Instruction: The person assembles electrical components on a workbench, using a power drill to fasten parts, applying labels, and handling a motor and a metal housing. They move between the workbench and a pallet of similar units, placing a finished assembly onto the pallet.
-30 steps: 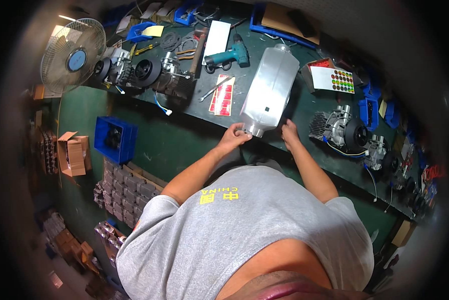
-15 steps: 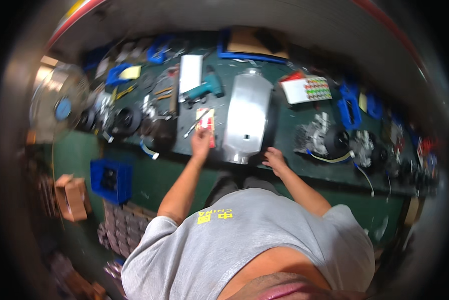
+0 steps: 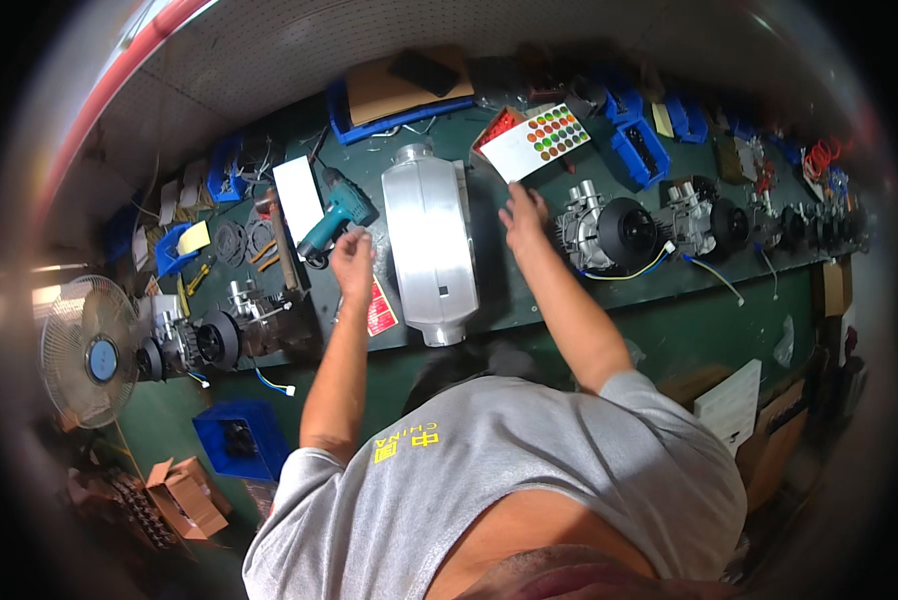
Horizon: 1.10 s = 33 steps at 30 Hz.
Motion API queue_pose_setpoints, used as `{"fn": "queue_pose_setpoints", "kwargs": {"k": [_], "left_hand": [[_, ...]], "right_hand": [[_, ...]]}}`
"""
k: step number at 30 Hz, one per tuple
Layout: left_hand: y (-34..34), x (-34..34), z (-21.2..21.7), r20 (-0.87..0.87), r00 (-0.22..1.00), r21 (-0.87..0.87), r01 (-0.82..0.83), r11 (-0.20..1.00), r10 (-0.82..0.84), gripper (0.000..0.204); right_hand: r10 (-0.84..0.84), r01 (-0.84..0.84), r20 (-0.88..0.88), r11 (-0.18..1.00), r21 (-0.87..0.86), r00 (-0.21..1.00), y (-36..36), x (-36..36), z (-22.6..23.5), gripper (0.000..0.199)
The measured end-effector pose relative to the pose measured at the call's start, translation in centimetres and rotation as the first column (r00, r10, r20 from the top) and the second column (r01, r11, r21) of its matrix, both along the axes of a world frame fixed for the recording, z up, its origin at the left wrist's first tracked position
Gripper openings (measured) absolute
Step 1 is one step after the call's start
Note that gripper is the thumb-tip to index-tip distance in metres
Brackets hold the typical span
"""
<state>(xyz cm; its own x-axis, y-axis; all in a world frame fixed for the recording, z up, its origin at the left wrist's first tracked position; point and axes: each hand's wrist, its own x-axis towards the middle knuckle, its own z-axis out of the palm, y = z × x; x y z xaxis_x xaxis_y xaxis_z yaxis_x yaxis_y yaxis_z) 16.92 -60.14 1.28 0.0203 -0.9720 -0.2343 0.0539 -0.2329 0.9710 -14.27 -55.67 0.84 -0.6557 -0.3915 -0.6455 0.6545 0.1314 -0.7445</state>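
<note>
A silver metal housing [image 3: 427,235] stands lengthwise on the green bench in front of me, with short round collars at both ends. To its left my left hand [image 3: 351,262] has its fingers drawn together beside the teal cordless drill [image 3: 341,212]; whatever is in them, if anything, I cannot make out. Partly under that wrist lies a red and yellow printed label sheet [image 3: 380,310]. On the other side, my right hand [image 3: 525,215] reaches over the bench with fingers apart. Its fingertips are close to the lower edge of a white sheet with round coloured stickers [image 3: 539,142]; contact is unclear.
Motor units with black fan wheels [image 3: 626,235] line the right side, and similar units [image 3: 219,338] stand at left. A hammer [image 3: 283,245] and white card [image 3: 300,200] lie left of the drill. Blue parts bins [image 3: 639,152] and a cardboard-topped blue tray [image 3: 344,115] sit farther back.
My right hand has moved from beside the housing's near end up to the sticker sheet. My left hand has gone from the label sheet toward the drill. The view has shifted.
</note>
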Motion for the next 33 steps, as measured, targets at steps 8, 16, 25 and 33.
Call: {"fn": "queue_pose_setpoints", "kwargs": {"k": [8,16,25,33], "left_hand": [[5.5,0.2,2.9,-0.024,0.999,0.059,0.046,0.997,-0.045,0.021],[3.9,-3.5,11.8,-0.224,0.946,0.191,0.279,0.941,-0.235,0.054],[4.8,-6.5,14.2,-0.345,0.906,0.137,0.306,0.942,-0.244,0.027],[7.3,-5.8,14.9,-0.160,0.930,0.049,0.343,0.938,-0.332,0.028]], "right_hand": [[-0.124,0.133,0.229,0.991,-0.022,0.965,-3.4,-3.2,-3.7,0.020],[0.393,-0.360,-0.008,0.833,-0.421,0.919,3.8,2.5,8.9,0.014],[0.790,-0.820,-0.235,0.511,-0.259,0.567,9.1,4.4,11.9,0.020],[0.315,-0.807,-0.934,0.588,0.053,0.168,7.1,6.8,17.0,0.029]]}}
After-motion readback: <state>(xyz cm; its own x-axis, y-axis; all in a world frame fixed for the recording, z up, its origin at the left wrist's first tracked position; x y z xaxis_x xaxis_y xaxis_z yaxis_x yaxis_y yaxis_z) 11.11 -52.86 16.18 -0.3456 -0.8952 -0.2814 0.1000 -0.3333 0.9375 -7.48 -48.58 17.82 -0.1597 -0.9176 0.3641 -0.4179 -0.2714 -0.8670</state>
